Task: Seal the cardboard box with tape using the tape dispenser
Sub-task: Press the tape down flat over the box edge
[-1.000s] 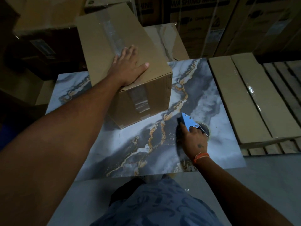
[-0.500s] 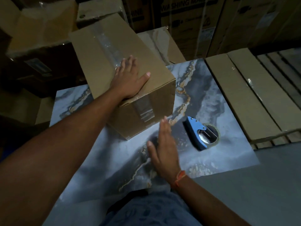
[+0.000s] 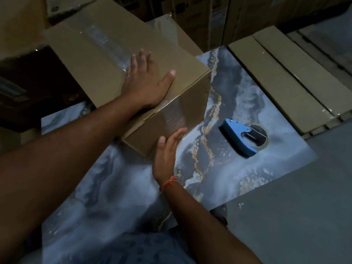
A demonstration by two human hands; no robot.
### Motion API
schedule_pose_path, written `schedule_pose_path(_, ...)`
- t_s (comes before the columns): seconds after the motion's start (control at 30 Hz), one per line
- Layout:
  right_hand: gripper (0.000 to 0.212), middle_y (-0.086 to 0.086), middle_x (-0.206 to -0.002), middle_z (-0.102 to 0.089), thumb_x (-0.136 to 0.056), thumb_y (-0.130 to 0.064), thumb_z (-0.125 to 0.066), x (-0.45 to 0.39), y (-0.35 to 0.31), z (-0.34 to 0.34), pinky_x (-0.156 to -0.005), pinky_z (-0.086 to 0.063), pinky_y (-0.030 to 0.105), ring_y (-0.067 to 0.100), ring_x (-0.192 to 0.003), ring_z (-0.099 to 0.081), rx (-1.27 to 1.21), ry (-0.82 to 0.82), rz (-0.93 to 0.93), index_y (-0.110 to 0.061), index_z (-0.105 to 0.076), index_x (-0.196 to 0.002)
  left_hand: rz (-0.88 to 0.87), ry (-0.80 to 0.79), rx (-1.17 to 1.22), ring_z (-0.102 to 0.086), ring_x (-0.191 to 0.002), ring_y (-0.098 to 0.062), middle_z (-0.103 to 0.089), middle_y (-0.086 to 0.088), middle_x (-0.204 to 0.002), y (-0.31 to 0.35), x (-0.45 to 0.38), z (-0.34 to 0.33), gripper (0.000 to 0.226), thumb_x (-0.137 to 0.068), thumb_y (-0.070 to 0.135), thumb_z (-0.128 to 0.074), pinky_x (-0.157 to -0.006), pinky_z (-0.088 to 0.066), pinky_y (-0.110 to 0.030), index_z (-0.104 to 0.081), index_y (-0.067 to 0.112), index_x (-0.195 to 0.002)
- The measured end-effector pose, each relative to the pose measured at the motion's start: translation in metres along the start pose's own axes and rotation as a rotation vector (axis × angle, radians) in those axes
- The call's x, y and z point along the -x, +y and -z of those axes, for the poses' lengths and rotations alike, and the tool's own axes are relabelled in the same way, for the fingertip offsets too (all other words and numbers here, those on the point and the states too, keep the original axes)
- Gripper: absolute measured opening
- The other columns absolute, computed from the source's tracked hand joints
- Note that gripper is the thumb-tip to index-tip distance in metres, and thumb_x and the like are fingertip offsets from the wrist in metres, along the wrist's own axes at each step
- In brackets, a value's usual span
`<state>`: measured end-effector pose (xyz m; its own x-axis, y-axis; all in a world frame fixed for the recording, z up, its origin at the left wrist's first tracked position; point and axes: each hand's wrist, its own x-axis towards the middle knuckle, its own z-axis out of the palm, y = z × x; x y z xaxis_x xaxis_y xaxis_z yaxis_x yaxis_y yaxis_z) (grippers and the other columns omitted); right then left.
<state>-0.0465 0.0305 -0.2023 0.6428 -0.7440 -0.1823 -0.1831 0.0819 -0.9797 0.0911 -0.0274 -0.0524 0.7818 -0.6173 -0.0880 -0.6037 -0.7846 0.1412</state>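
Stacked cartons crowd the dim background behind your marbled tabletop (image 3: pixel 238 178). Your left hand (image 3: pixel 144 82) lies flat, fingers spread, on the cardboard box (image 3: pixel 99 60) at upper centre; your right hand (image 3: pixel 167 149) presses open-palmed against its taped near face. The blue tape dispenser (image 3: pixel 238 137) lies apart, centre right. Pressing unevenly could wrinkle the tape. The box is closed, its contents hidden.

We can read no text; faint print on the dark stacked cardboard cartons (image 3: pixel 192 10) at the frame's top is too blurred.
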Motion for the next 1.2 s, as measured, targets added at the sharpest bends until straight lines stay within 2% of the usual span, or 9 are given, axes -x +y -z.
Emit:
schedule_pose_path(0.1, 0.067, 0.005, -0.169, 0.014, -0.109, -0.032, -0.027, 0.000, 0.010, 0.007, -0.104, 0.010, -0.007, 0.012, -0.155, 0.010, 0.005, -0.040, -0.146, -0.006, 0.011, -0.158, -0.074, -0.012, 0.017, 0.007, -0.160, -0.032, 0.006, -0.014, -0.173, -0.008, 0.000, 0.006, 0.087, -0.101, 0.066, -0.023, -0.129, -0.002, -0.049, -0.001, 0.009, -0.163)
schedule_pose_path(0.17, 0.068, -0.003, -0.168, 0.015, -0.109, -0.035, -0.028, 0.002, 0.011, 0.012, -0.116, 0.007, 0.003, 0.007, -0.153, 0.010, 0.035, -0.046, -0.105, -0.010, 0.010, -0.159, -0.157, -0.018, 0.011, 0.003, -0.160, -0.029, 0.003, -0.010, -0.174, -0.024, -0.003, 0.012, 0.083, -0.102, 0.064, -0.022, -0.128, -0.005, -0.047, -0.004, 0.010, -0.163)
schedule_pose_path(0.27, 0.070, -0.009, -0.167, 0.017, -0.106, -0.043, -0.029, 0.007, -0.004, 0.014, -0.129, -0.002, 0.034, 0.004, -0.154, 0.011, 0.086, 0.000, -0.004, -0.018, 0.009, -0.159, -0.193, 0.008, -0.002, -0.005, -0.160, -0.025, -0.005, -0.009, -0.174, -0.058, -0.018, 0.022, 0.081, -0.102, 0.063, -0.023, -0.128, -0.010, -0.045, -0.010, 0.011, -0.163)
schedule_pose_path(0.37, 0.071, -0.007, -0.169, 0.018, -0.105, -0.041, -0.034, 0.016, -0.037, 0.017, -0.129, -0.008, 0.044, 0.008, -0.156, 0.011, 0.139, 0.057, 0.201, -0.023, 0.007, -0.159, -0.074, 0.017, 0.002, -0.009, -0.159, -0.030, -0.010, -0.014, -0.172, -0.089, -0.040, 0.034, 0.088, -0.098, 0.068, -0.021, -0.127, -0.015, -0.049, -0.016, 0.008, -0.162)
schedule_pose_path(0.43, 0.071, 0.003, -0.171, 0.010, -0.104, -0.034, -0.040, 0.022, -0.062, 0.019, -0.128, -0.011, 0.049, 0.018, -0.158, 0.006, 0.216, 0.073, 0.401, -0.014, -0.002, -0.161, -0.020, 0.023, -0.016, -0.012, -0.158, -0.033, -0.013, -0.016, -0.172, -0.106, -0.053, 0.041, 0.090, -0.098, 0.069, -0.022, -0.126, -0.015, -0.051, -0.017, 0.005, -0.161)
schedule_pose_path(0.57, 0.068, 0.017, -0.170, -0.006, -0.101, -0.037, -0.041, 0.016, -0.100, 0.024, -0.127, -0.010, 0.040, 0.029, -0.158, -0.001, 0.477, 0.049, 0.644, -0.003, -0.023, -0.158, 0.037, -0.010, -0.043, -0.011, -0.158, -0.037, -0.011, -0.014, -0.172, -0.123, -0.069, 0.050, 0.087, -0.098, 0.069, -0.021, -0.126, -0.013, -0.054, -0.014, 0.010, -0.162)
schedule_pose_path(0.7, 0.059, 0.011, -0.166, -0.029, -0.102, -0.047, -0.035, -0.003, -0.105, 0.027, -0.120, -0.026, 0.049, 0.026, -0.158, -0.008, 0.727, 0.034, 0.667, -0.012, -0.048, -0.148, 0.084, -0.025, -0.033, -0.006, -0.158, -0.038, -0.006, -0.013, -0.173, -0.120, -0.074, 0.048, 0.087, -0.098, 0.069, -0.019, -0.127, -0.007, -0.056, -0.010, 0.013, -0.163)
schedule_pose_path(0.93, 0.065, 0.007, -0.169, -0.018, -0.102, -0.048, -0.039, -0.010, -0.092, 0.042, -0.124, -0.017, 0.039, 0.021, -0.158, -0.005, 0.799, -0.010, 0.745, -0.015, -0.029, -0.158, 0.023, -0.026, -0.018, -0.002, -0.157, -0.044, -0.002, -0.020, -0.172, -0.088, -0.040, 0.032, 0.090, -0.098, 0.069, -0.022, -0.126, -0.004, -0.056, -0.008, 0.008, -0.162)
schedule_pose_path(1.2, 0.051, 0.006, -0.158, -0.044, -0.103, -0.039, -0.044, -0.042, -0.101, 0.080, -0.114, -0.031, 0.045, 0.021, -0.152, -0.030, 1.021, -0.033, 0.924, -0.016, -0.048, -0.148, -0.104, -0.021, -0.060, -0.001, -0.158, -0.040, 0.001, -0.013, -0.173, -0.070, 0.002, 0.018, 0.086, -0.098, 0.069, -0.020, -0.127, -0.006, -0.056, -0.002, 0.015, -0.163)
